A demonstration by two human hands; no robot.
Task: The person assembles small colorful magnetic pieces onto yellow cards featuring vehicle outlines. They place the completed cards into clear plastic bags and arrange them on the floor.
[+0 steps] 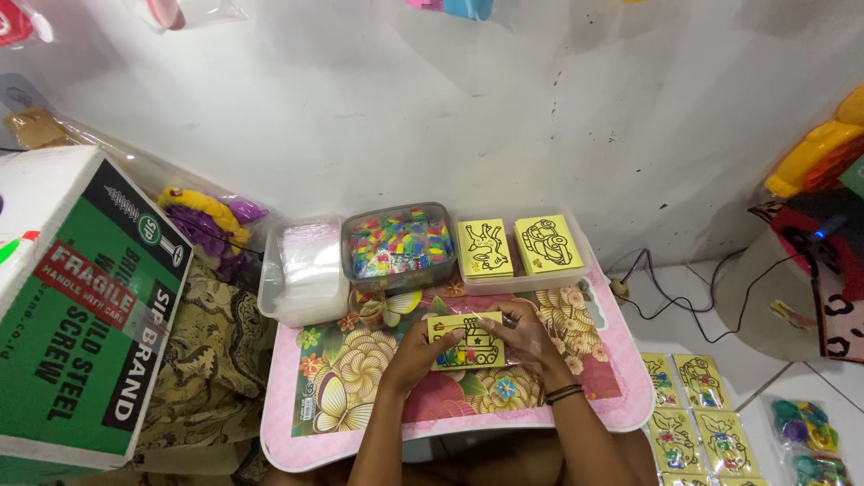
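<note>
Both forearms come up from the bottom edge over a small pink table with a flower print, pushed against a white wall. Left of the table stands a big green and white cardboard box, with patterned brown cloth bunched between the two. On the white floor to the right lie a group of finished yellow cards in clear bags, a bag of coloured bits and a black cable; a yellow and red toy sits further back. Along the table's far edge, three containers stand in a row, touching: a clear tub of small plastic bags, a clear tub of many-coloured sachets, and a white tray with two stacks of yellow cards printed with black line drawings. At the table's centre, a yellow card with a tank drawing is held just above the tabletop, flat side up, with coloured sachets lying along its lower edge. Left hand grips the card's left end, fingers closed on it; right hand, with dark bands at the wrist, grips the right end the same way. Hands sit close together, the card spanning between them.
</note>
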